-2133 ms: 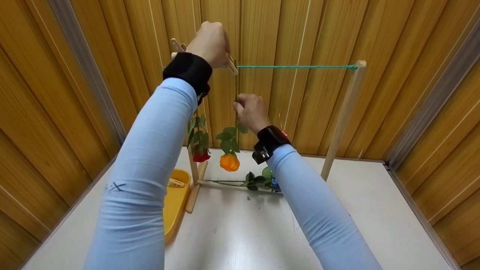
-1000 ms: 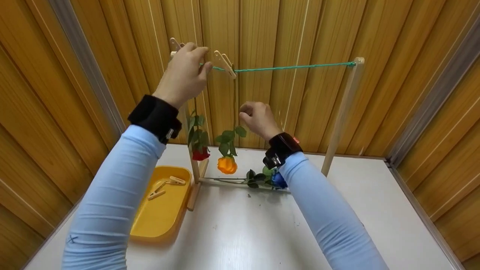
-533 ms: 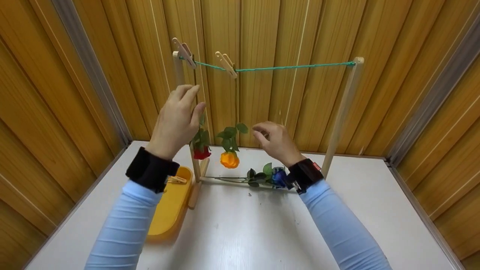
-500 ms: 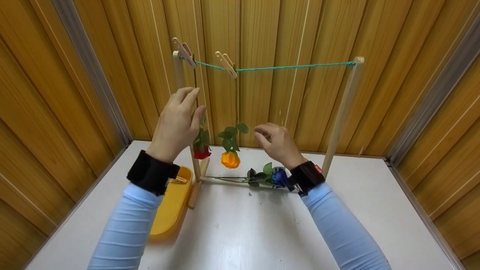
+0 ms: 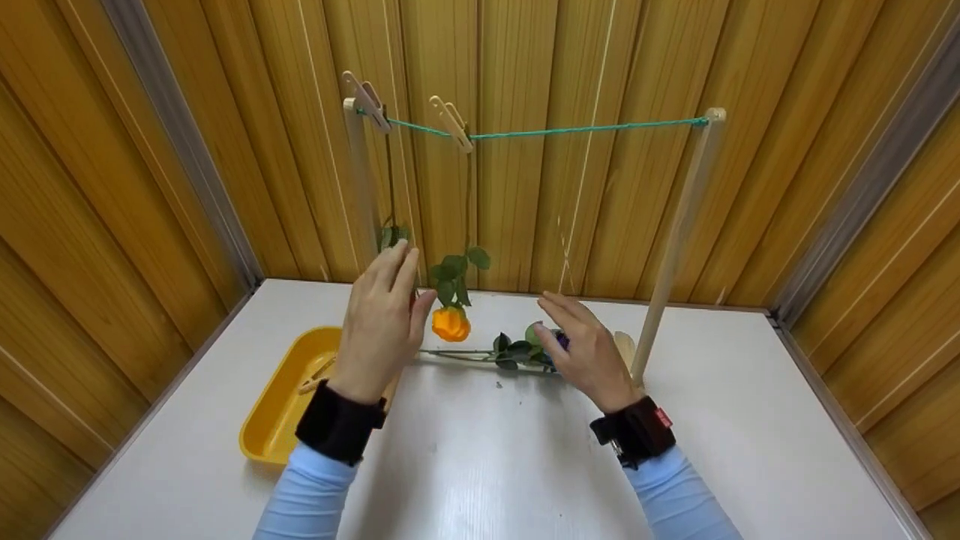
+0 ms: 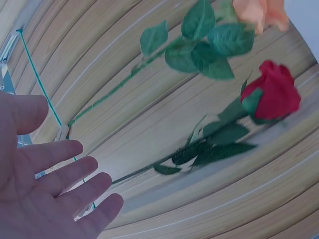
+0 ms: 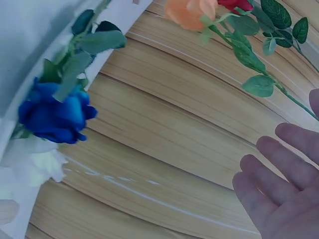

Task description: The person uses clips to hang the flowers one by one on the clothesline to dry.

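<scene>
Here, an orange rose [image 5: 451, 325], head down under a peg [image 5: 452, 124] on the line [image 5: 577, 129]; to its left, a red rose [image 6: 271, 92] pegged likewise, just beside the left hand [image 5: 379, 326]. Straight, released fingers [image 6: 55, 153] there and on the right hand [image 5: 589, 352], near a blue rose [image 7: 57, 112] along the foot of the frame [image 5: 679, 232]. On the surface [image 5: 487, 465], a tray [image 5: 259, 427].

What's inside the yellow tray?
At least one wooden clothespin shows in the yellow tray. The left hand and black wrist strap block its right side, so anything there can't be seen.
</scene>
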